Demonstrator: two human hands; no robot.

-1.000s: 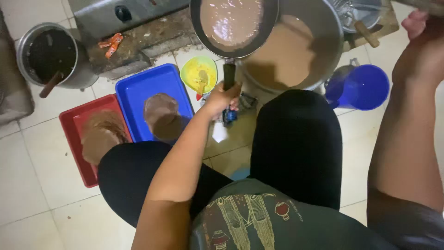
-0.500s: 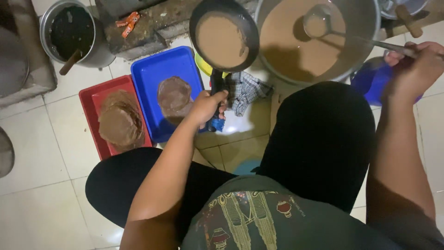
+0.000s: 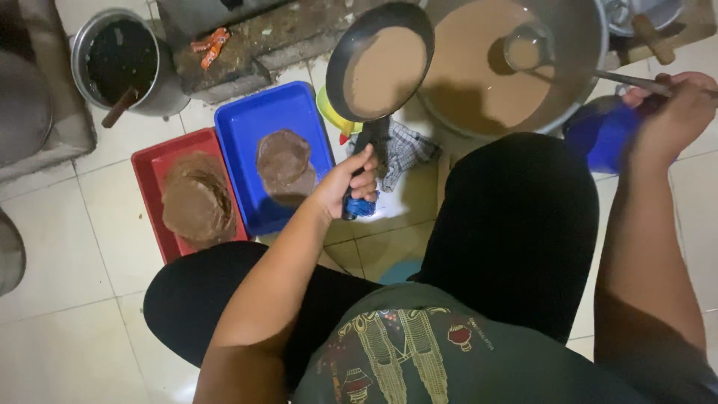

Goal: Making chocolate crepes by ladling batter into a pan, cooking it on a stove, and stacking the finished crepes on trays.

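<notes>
Batter, pale brown, was spread across the bottom of a dark frying pan [image 3: 381,67], which was held out level above the floor, just in front of the knees, so that the thin layer stayed even. The pan's handle was clasped in the left hand [image 3: 350,179], fingers wrapped fully round it in a firm fist with the thumb on top. Just right of the pan, a large metal basin [image 3: 580,67] of the same batter was seen, placed close enough to be reached from a seated position. A ladle [image 3: 527,49] was dipped into the basin, its cup half full, and its long thin handle was gripped at the far end by the right hand [image 3: 673,112], closed round it.

Two trays were laid side by side on the tiled floor to the left of the pan, within easy reach of it: a blue tray [image 3: 247,123] bearing two dark brown pancakes, and a red tray [image 3: 149,168] bearing a taller stack. A checked cloth [image 3: 404,150] was lying under the pan handle. A metal pot [image 3: 161,90] with dark contents and a stick in it was standing well apart, at the far left.
</notes>
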